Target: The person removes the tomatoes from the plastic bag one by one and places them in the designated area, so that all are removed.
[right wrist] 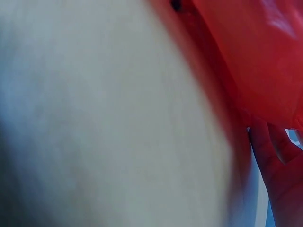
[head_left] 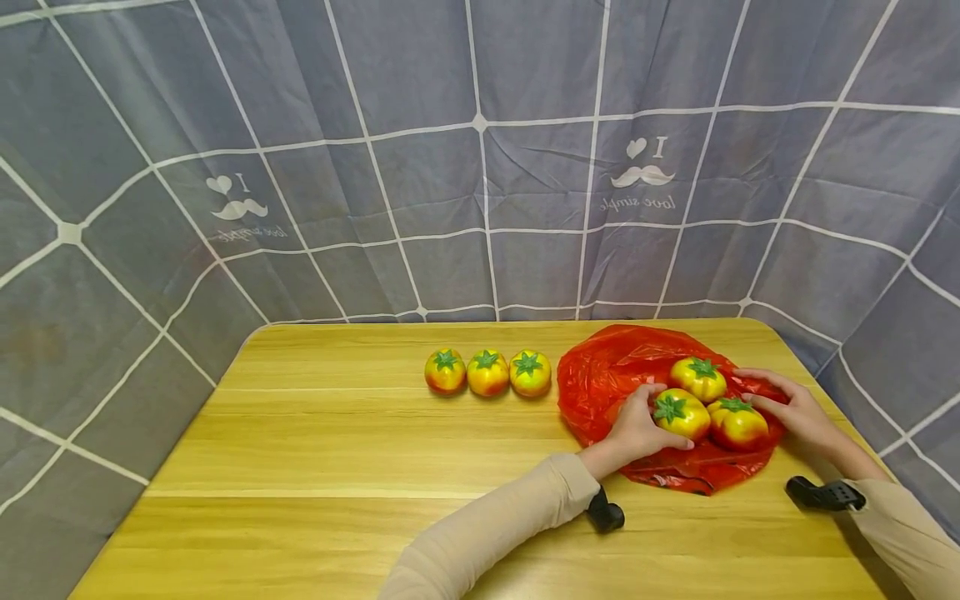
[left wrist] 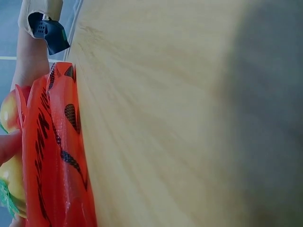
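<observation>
Three yellow-red tomatoes with green star-shaped tops sit together on a spread red plastic bag (head_left: 607,383) at the table's right. My left hand (head_left: 637,427) curls round the front left tomato (head_left: 684,417), thumb at its near side and fingers behind. On the far side, my right hand (head_left: 802,417) has its extended fingers and thumb around the right tomato (head_left: 738,427); the back tomato (head_left: 699,377) lies just beyond. Black print marks the bag (left wrist: 59,156) in the left wrist view. In the right wrist view, my right hand (right wrist: 284,179) lies against the bag's edge.
To the left of the bag, three more tomatoes (head_left: 487,372) stand in a row toward the back of the wooden table (head_left: 315,467). A grey checked curtain (head_left: 420,183) hangs behind the table and along both sides. Black straps (head_left: 828,495) circle the wrists.
</observation>
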The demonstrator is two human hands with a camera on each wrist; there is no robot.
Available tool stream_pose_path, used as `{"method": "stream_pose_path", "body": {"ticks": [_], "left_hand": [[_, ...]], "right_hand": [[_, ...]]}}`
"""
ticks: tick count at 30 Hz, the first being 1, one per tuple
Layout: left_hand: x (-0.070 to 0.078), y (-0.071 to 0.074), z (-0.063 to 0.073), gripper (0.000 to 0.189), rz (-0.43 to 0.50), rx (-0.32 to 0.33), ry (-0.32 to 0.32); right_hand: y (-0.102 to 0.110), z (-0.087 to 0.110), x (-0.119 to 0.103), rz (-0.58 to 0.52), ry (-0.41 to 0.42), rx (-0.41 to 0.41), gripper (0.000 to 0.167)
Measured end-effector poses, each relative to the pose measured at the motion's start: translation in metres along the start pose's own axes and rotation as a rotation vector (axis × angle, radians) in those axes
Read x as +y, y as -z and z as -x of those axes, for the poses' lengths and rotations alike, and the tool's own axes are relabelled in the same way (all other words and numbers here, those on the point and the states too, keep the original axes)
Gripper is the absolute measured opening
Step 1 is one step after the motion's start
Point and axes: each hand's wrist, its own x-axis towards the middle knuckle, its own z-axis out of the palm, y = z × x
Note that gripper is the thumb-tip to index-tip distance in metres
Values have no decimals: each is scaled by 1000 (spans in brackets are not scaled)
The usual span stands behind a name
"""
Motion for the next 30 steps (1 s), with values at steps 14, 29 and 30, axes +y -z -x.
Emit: {"method": "stream_pose_path", "body": {"ticks": [14,29,30], "left_hand": [[3,0,2,72,-43,30,8],[11,6,7,69,9,55,-5],[11,6,7,69,11,56,-7]], "right_hand": [[0,1,-2,-67,-18,-20,37],[-3,3,-3,-133,-26,-25,36],[-3,3,-3,-136,-28,-25,37]]}}
